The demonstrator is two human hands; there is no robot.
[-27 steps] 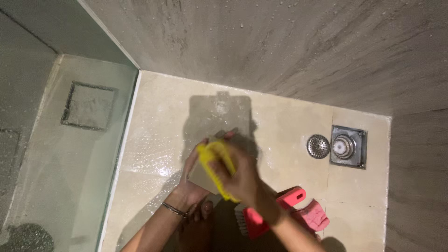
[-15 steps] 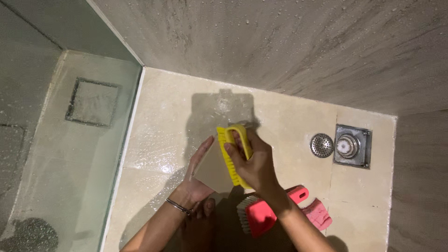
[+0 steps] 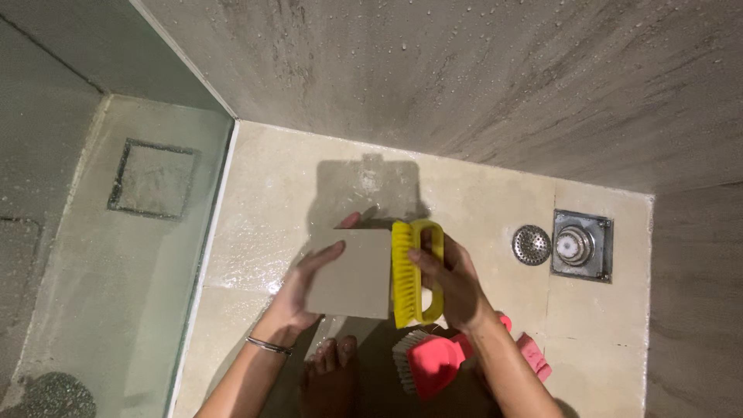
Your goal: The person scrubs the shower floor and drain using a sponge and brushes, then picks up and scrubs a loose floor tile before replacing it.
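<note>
My left hand (image 3: pixel 298 290) grips a square beige tile (image 3: pixel 352 275) above the wet floor (image 3: pixel 480 201). My right hand (image 3: pixel 453 282) is closed round the yellow brush (image 3: pixel 410 271), bristles against the tile's right edge.

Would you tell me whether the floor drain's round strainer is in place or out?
Out: round strainer lies on the floor beside the open square drain.

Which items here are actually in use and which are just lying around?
In use:
- left hand holding the beige square tile
- right hand gripping the yellow scrub brush, bristles at the tile's right edge

Lying about:
- pink brush on the floor
- pink cloth
- round strainer beside the open floor drain
</note>
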